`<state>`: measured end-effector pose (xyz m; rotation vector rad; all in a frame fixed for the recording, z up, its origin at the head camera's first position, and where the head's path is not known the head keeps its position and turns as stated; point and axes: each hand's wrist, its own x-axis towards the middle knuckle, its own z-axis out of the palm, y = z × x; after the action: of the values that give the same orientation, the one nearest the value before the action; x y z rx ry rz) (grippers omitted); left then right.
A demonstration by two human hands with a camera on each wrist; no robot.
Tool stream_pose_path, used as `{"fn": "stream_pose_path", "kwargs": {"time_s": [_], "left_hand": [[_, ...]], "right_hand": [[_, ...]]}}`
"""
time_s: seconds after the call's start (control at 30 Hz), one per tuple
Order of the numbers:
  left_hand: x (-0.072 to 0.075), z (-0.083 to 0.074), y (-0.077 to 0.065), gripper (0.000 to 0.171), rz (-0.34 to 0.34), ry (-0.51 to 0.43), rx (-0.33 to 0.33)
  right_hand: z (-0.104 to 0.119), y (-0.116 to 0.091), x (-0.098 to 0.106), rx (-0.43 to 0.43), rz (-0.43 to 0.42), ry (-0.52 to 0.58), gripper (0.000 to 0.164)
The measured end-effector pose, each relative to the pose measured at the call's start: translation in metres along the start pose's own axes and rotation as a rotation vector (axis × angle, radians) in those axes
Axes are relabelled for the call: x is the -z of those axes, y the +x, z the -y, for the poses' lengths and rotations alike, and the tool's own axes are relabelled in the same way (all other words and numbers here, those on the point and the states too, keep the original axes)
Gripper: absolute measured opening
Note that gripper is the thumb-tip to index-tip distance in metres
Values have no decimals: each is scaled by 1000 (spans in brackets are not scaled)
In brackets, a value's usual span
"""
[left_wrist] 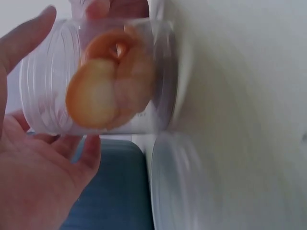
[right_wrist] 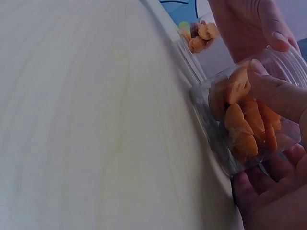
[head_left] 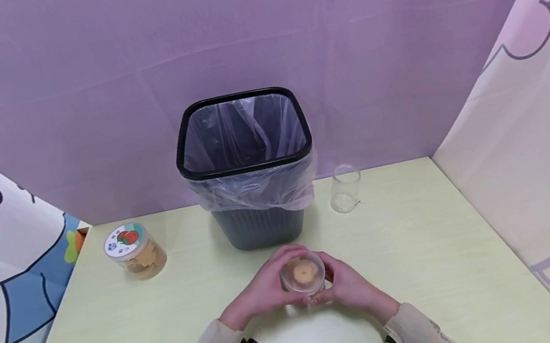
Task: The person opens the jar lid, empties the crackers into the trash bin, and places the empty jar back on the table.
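The left hand (head_left: 274, 284) and right hand (head_left: 347, 284) had their grip clamped round the near jar (head_left: 304, 274) at lower centre, work apparently partway: seemingly uncapped, snacks (left_wrist: 93, 96) still inside, the mid-left jar (head_left: 136, 250) lidded.

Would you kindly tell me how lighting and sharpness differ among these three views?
Head view: bright and fairly crisp, with soft shadows on the table; left wrist view: hazy, the jar somewhat soft; right wrist view: noticeably darker than the head view, though the jar's contents remain distinguishable.
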<state>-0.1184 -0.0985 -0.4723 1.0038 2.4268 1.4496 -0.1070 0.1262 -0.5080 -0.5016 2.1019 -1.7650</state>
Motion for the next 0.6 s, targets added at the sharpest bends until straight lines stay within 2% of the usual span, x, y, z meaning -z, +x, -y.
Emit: {"fn": "stream_pose_path", "kwargs": {"time_s": [0.27, 0.5, 0.6], "left_hand": [[-14, -5, -6, 83, -136, 8, 20], [-24, -15, -7, 80, -257, 20, 90], [-24, -22, -5, 80, -307, 26, 96]], "right_hand": [[1, 0, 0, -3, 0, 11, 86], [1, -1, 1, 7, -1, 10, 84], [1, -1, 0, 9, 2, 11, 80]]}}
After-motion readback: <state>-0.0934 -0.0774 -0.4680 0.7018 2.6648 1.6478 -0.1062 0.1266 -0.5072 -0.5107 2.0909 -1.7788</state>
